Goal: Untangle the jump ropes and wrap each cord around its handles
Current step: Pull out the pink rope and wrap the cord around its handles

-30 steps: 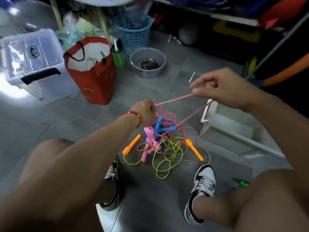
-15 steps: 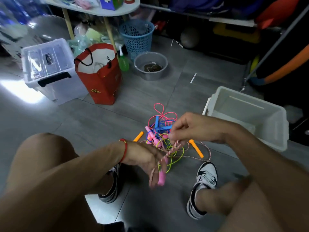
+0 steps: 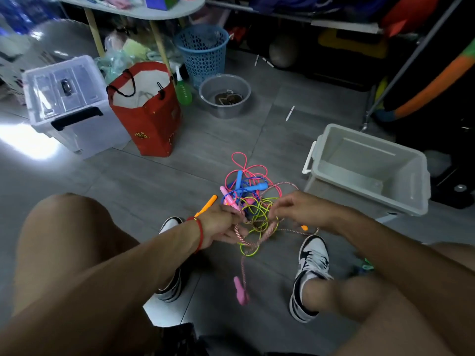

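Observation:
A tangle of jump ropes (image 3: 250, 199) lies on the grey floor between my feet: pink, blue and yellow-green cords with blue handles (image 3: 239, 179), an orange handle (image 3: 207, 204) and a pink handle (image 3: 226, 197). My left hand (image 3: 221, 224), with a red wristband, grips a braided pink-and-white cord (image 3: 259, 238) near the pile. That cord drops to a pink handle (image 3: 241, 294) dangling blurred below. My right hand (image 3: 299, 209) hovers over the pile's right side with fingers curled, pinching the braided cord.
An open white bin (image 3: 370, 168) stands to the right. A red bag (image 3: 147, 109), a clear lidded box (image 3: 68, 104), a blue basket (image 3: 201, 51) and a metal bowl (image 3: 225, 95) sit further back. My shoes (image 3: 309, 273) flank the pile.
Both hands came down from a raised stretch of cord to the pile. The pink handle swung free and now dangles lower, toward me.

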